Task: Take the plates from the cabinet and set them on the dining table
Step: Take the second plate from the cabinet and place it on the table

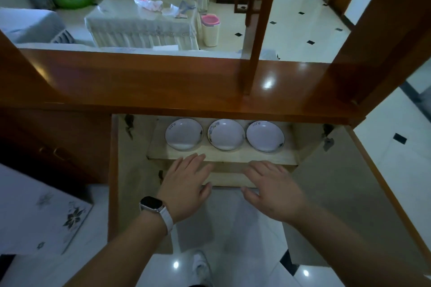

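Open wooden cabinet [130,170], doors swung wide. Three plates [225,134] sit abreast on the shelf [221,155], near its front edge. Left hand [186,182] and right hand [271,190] hover before it, fingers extended, holding nothing.

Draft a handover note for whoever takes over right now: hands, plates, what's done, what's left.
Left hand: open, fingers at the front edge of the shelf, holding nothing.
Right hand: open, beside it, holding nothing.
Left plate, middle plate and right plate sit in a row on the shelf, untouched.
Done: cabinet open.
Left: take all three plates to the dining table.
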Action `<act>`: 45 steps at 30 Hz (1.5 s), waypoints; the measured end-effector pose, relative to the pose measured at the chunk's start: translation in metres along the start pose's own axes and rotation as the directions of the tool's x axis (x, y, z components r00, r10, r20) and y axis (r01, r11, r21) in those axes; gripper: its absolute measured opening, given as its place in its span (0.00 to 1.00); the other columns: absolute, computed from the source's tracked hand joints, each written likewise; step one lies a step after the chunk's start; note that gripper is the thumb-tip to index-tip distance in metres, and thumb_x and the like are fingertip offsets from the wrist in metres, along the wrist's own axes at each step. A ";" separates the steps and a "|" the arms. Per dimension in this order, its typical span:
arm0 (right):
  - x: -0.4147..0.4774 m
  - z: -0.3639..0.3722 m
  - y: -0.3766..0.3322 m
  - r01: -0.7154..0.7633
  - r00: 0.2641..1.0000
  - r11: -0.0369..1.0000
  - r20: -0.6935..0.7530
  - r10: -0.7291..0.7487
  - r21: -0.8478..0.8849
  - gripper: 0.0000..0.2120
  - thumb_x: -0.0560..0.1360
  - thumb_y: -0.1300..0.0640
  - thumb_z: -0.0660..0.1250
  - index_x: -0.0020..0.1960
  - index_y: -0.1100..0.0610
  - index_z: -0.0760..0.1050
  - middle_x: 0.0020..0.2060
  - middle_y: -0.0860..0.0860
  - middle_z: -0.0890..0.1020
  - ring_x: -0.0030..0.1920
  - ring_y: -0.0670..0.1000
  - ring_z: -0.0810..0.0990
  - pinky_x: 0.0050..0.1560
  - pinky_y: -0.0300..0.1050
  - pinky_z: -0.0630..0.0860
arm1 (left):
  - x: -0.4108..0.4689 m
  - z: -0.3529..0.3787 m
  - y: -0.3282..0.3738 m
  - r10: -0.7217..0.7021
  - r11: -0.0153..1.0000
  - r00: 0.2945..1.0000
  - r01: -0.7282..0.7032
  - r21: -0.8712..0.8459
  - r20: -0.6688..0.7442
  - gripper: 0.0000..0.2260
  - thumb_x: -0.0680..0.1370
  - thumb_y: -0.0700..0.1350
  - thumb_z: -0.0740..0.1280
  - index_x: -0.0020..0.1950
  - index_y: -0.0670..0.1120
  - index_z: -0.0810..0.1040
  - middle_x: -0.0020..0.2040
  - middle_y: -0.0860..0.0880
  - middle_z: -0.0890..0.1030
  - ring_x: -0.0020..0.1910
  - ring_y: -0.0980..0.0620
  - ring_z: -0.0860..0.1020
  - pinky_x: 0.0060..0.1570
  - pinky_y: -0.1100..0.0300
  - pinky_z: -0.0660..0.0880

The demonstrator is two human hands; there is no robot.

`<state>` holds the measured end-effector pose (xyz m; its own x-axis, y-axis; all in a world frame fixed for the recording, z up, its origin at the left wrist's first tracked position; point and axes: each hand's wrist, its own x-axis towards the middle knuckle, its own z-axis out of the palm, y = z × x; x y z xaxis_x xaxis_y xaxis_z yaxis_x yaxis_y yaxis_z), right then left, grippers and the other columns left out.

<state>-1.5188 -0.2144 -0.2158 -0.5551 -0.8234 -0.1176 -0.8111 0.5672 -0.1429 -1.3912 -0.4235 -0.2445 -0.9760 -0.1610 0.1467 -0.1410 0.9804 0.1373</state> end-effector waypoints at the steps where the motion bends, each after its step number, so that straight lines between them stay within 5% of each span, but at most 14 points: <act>1: 0.013 -0.001 -0.005 0.004 1.000 1.000 0.014 -0.004 -0.012 0.26 0.75 0.39 0.52 0.66 0.50 0.73 0.64 0.48 0.76 0.64 0.52 0.73 0.62 0.50 0.68 | 0.003 0.003 -0.012 -0.005 1.000 1.000 0.005 -0.012 0.001 0.18 0.74 0.54 0.61 0.62 0.51 0.76 0.64 0.46 0.77 0.63 0.45 0.74 0.63 0.46 0.70; 10: 0.090 0.007 -0.041 0.030 0.998 0.998 0.053 -0.028 -0.049 0.27 0.77 0.38 0.51 0.68 0.51 0.73 0.65 0.50 0.78 0.64 0.52 0.75 0.62 0.51 0.71 | -0.006 0.043 -0.096 -0.128 0.987 0.990 0.133 -0.091 0.057 0.15 0.72 0.52 0.63 0.57 0.51 0.77 0.53 0.48 0.79 0.52 0.46 0.77 0.51 0.52 0.74; 19: 0.143 0.027 -0.047 0.118 0.987 0.993 0.106 -0.117 0.005 0.26 0.80 0.38 0.50 0.72 0.48 0.66 0.68 0.47 0.72 0.67 0.49 0.69 0.67 0.48 0.65 | -0.001 0.047 -0.130 -0.232 0.962 0.969 0.241 -0.128 0.080 0.19 0.71 0.53 0.61 0.59 0.49 0.77 0.56 0.45 0.80 0.55 0.45 0.79 0.49 0.50 0.76; 27: 0.188 0.078 -0.033 0.172 0.967 0.985 0.194 -0.165 -0.019 0.24 0.75 0.41 0.57 0.62 0.53 0.77 0.58 0.53 0.81 0.54 0.56 0.80 0.49 0.53 0.77 | 0.023 0.088 -0.159 -0.363 0.911 0.894 0.400 -0.103 0.263 0.20 0.72 0.50 0.64 0.63 0.48 0.74 0.59 0.43 0.78 0.57 0.42 0.76 0.54 0.45 0.73; 32: 0.228 0.119 -0.016 0.219 0.935 0.976 0.291 -0.203 -0.021 0.24 0.76 0.42 0.59 0.65 0.55 0.74 0.59 0.53 0.79 0.56 0.57 0.77 0.51 0.51 0.73 | 0.035 0.134 -0.173 -0.427 0.855 0.828 0.501 -0.137 0.362 0.22 0.71 0.52 0.61 0.64 0.47 0.76 0.60 0.42 0.78 0.58 0.39 0.76 0.54 0.46 0.73; 38: 0.276 0.167 -0.011 0.248 0.908 0.966 0.366 -0.205 -0.075 0.31 0.76 0.37 0.47 0.67 0.56 0.72 0.59 0.56 0.79 0.55 0.55 0.78 0.49 0.49 0.73 | 0.050 0.189 -0.198 -0.511 0.754 0.726 0.636 -0.164 0.461 0.28 0.75 0.56 0.56 0.73 0.48 0.67 0.71 0.43 0.71 0.67 0.41 0.70 0.62 0.48 0.67; 42: 0.306 0.199 -0.015 0.183 0.892 0.982 0.429 -0.141 -0.057 0.27 0.80 0.40 0.53 0.70 0.56 0.67 0.62 0.57 0.76 0.59 0.56 0.76 0.53 0.49 0.74 | 0.065 0.226 -0.212 -0.541 0.645 0.689 0.708 -0.287 0.483 0.26 0.78 0.55 0.59 0.74 0.48 0.65 0.64 0.42 0.75 0.60 0.40 0.74 0.55 0.52 0.72; 45: 0.323 0.222 -0.015 0.022 0.905 0.999 0.423 -0.033 0.030 0.26 0.80 0.42 0.57 0.70 0.57 0.67 0.64 0.59 0.75 0.61 0.58 0.75 0.56 0.53 0.76 | 0.080 0.248 -0.218 -0.591 0.434 0.620 0.784 -0.444 0.516 0.22 0.78 0.53 0.63 0.71 0.47 0.69 0.58 0.45 0.78 0.56 0.45 0.77 0.54 0.55 0.74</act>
<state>-1.6449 -0.4857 -0.4698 -0.3978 -0.7575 -0.5177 -0.8173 0.5490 -0.1752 -1.4797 -0.6222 -0.5057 -0.6072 -0.6210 -0.4956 -0.7524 0.2490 0.6098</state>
